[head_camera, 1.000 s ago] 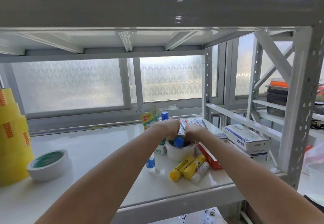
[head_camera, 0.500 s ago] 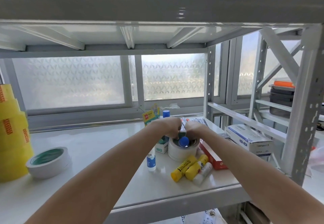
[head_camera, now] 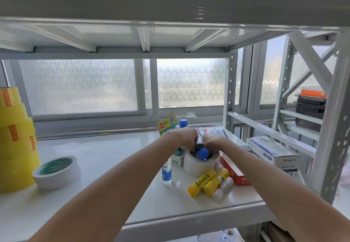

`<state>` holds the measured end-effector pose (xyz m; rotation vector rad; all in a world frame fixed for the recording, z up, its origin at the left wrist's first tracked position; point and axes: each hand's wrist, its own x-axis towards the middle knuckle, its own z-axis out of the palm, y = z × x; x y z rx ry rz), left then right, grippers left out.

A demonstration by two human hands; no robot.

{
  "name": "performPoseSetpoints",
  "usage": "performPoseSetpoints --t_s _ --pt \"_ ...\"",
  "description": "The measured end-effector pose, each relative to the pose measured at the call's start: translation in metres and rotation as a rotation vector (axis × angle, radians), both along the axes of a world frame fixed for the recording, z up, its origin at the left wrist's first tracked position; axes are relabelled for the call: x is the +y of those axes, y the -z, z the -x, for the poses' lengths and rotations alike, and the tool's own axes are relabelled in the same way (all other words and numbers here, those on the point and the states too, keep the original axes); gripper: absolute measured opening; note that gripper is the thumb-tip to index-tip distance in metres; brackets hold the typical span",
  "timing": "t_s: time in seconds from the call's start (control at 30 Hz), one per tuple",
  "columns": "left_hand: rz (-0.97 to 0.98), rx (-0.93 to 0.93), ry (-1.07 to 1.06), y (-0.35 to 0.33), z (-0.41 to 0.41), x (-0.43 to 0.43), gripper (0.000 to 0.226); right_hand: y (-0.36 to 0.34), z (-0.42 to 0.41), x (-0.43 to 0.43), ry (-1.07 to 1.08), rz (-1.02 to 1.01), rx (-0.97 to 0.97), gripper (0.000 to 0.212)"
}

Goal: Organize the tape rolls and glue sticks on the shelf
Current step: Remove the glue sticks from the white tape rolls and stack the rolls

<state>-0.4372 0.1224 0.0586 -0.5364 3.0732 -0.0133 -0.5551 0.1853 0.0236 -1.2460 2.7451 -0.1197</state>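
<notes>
White shelf [head_camera: 98, 166], both hands on tape stack [head_camera: 198, 166], 2 yellow glue sticks [head_camera: 209, 182] beside

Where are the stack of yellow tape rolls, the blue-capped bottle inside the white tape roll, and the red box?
Yellow tape stack [head_camera: 16, 143], head view, front side.
Blue-capped bottle [head_camera: 203, 153], head view, cap.
Red box [head_camera: 233, 171], head view, top face.

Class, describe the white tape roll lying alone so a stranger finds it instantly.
Start at the tall yellow tape stack on the shelf's left end. The white tape roll lies flat just right of it. Its green inner core and lone position set it apart.
</notes>
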Motion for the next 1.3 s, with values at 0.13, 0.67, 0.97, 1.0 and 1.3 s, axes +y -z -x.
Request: performPoseSetpoints --t_s 0.13,0.67,0.97,1.0,1.3 --pt "0.003 0.009 0.003 -0.006 0.0 0.004 0.036 -0.007 0.002 0.001 0.011 -0.01 0.013 0.024" --pt "-0.507 0.113 -0.295 -0.024 0.0 0.01 0.004 -0.047 -0.001 0.013 0.025 0.042 -0.166 0.012" --pt "-0.7 0.108 -0.34 -0.028 0.004 0.017 0.028 -0.06 -0.007 0.031 0.079 0.051 -0.214 0.012" --pt "-0.703 0.109 -0.334 -0.028 0.005 0.018 0.031 -0.061 -0.006 0.033 0.088 0.057 -0.211 0.015" --pt "-0.778 0.086 -0.246 -0.023 0.012 0.039 0.035 -0.061 -0.001 0.061 0.14 0.001 -0.17 0.009"
